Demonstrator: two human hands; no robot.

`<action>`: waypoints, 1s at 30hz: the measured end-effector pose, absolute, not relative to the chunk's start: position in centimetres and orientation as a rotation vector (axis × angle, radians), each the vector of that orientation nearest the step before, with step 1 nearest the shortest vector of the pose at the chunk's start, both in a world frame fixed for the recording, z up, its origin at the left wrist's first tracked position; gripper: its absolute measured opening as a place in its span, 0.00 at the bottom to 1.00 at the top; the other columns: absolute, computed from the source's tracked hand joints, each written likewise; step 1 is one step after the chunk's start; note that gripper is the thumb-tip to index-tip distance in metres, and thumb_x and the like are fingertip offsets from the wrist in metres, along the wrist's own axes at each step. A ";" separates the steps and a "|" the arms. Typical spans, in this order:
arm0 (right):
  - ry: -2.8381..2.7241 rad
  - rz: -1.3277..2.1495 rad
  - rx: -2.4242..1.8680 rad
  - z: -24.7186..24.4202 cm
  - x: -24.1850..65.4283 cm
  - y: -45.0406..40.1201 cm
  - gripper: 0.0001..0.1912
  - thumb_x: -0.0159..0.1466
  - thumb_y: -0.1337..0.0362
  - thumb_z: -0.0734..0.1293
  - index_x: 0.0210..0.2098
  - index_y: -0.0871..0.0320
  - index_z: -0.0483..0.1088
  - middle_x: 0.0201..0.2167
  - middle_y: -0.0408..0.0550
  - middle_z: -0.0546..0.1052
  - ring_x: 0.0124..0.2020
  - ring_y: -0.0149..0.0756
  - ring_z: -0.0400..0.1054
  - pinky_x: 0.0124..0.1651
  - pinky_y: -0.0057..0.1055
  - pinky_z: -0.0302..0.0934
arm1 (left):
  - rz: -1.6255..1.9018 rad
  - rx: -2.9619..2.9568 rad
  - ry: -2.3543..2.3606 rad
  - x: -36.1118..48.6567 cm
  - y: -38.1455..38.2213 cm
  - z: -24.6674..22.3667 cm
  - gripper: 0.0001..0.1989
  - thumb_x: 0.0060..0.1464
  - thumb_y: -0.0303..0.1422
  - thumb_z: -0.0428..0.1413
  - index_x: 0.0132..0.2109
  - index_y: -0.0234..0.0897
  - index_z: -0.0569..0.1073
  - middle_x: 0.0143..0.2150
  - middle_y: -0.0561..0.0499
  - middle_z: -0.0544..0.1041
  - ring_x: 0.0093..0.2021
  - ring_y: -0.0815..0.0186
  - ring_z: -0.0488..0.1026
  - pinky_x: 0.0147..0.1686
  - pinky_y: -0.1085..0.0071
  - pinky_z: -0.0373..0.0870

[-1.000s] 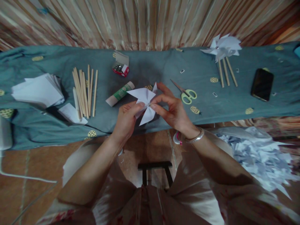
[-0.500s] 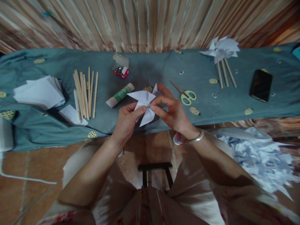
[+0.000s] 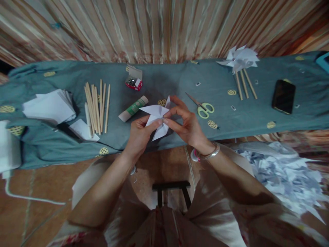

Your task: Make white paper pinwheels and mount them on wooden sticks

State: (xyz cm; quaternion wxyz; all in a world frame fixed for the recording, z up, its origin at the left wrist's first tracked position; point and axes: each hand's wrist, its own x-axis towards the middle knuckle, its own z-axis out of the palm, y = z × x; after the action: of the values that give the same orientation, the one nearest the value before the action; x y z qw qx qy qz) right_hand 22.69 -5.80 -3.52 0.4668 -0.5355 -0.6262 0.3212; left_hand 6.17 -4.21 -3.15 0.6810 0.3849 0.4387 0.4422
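Note:
A white folded paper pinwheel is held over the front of the cloth-covered table, between both hands. My left hand is closed on its left side, thumb pressed near the centre. With thumb and index finger, my right hand pinches at the pinwheel's middle; whether a small pin sits there is hidden by the fingertips. Just left of the pinwheel lies a green and white glue stick. To the right of my right hand are scissors with light green handles.
Wooden sticks and stacked white paper lie at left. A small red box of metal pins stands open behind. At right are finished pinwheels on sticks and a black phone. A bag of paper scraps sits below the table's right side.
The view has shifted slightly, so the table items appear a little lower. Both hands keep hold of the pinwheel, and the right fingertips have moved slightly at its centre.

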 end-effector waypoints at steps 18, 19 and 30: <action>-0.899 1.294 -1.141 -4.6 21.8 -5.6 0.57 0.45 0.51 0.81 0.67 0.48 0.49 0.39 0.44 0.82 0.40 0.43 0.79 0.48 0.43 0.75 | 0.942 0.847 0.980 6.2 -4.2 -3.2 0.14 0.40 0.39 0.71 0.30 0.34 0.81 0.26 0.53 0.78 0.25 0.71 0.69 0.27 0.74 0.64; -0.878 1.310 -1.146 -4.4 21.9 -5.8 0.57 0.45 0.53 0.81 0.67 0.49 0.50 0.37 0.42 0.82 0.38 0.42 0.79 0.46 0.43 0.75 | 0.936 0.848 0.980 6.2 -4.3 -3.4 0.14 0.40 0.39 0.71 0.31 0.34 0.81 0.26 0.53 0.78 0.24 0.71 0.69 0.27 0.74 0.64; -0.788 1.292 -1.159 -4.2 23.2 -7.5 0.55 0.43 0.58 0.82 0.65 0.49 0.55 0.34 0.39 0.82 0.36 0.41 0.79 0.44 0.42 0.76 | 0.868 0.812 0.939 7.7 -4.8 -3.5 0.13 0.37 0.38 0.72 0.27 0.34 0.80 0.22 0.55 0.76 0.21 0.74 0.65 0.23 0.76 0.61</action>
State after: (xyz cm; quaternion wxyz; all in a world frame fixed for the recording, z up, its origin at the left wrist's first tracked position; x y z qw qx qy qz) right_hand 23.16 -7.46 -4.17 0.5793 -0.4955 -0.3370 0.5525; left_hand 7.69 -4.81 -3.53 0.7267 0.3681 0.4260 0.3936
